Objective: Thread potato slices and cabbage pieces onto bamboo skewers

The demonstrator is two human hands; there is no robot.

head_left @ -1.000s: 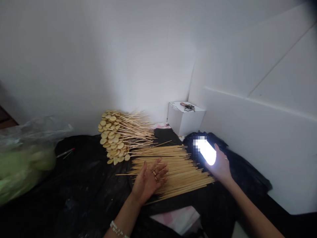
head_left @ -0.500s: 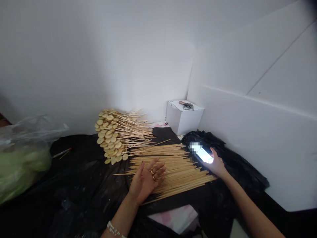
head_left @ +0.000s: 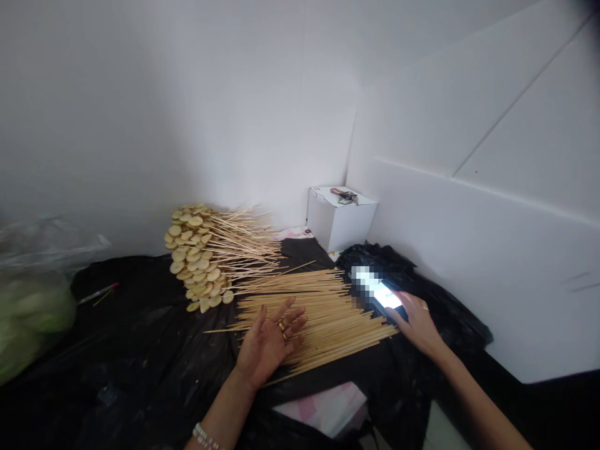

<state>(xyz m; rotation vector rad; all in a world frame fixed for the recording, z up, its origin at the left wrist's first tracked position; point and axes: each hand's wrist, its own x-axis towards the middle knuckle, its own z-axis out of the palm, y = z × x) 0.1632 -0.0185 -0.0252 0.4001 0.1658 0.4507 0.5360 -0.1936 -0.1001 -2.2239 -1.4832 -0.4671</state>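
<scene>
My left hand (head_left: 267, 344) lies palm up over the near-left part of a spread of bare wooden skewers (head_left: 328, 334). Its fingers are loosely curled and apart, with nothing in them and a gold ring on one. A lit phone (head_left: 388, 296) is gripped at its near end by my right hand (head_left: 419, 322), thumb on one side and fingers on the other. The phone sits just past the right ends of the skewers; part of its screen is blurred out. Left of centre lies a pile of skewers tipped with pale round slices (head_left: 194, 259), sticks pointing right.
Black plastic sheeting (head_left: 154, 350) covers the surface. A white box (head_left: 323, 222) with keys (head_left: 345, 196) on top stands in the corner by the white walls. At left are a clear bag of pale green produce (head_left: 35, 319) and a pen (head_left: 97, 293). A pink-white packet (head_left: 328, 409) lies in front.
The view has shifted slightly, so things appear further left. My right hand has turned over the phone, its fingers now further across the near end, and the phone looks lower. My left hand keeps its pose.
</scene>
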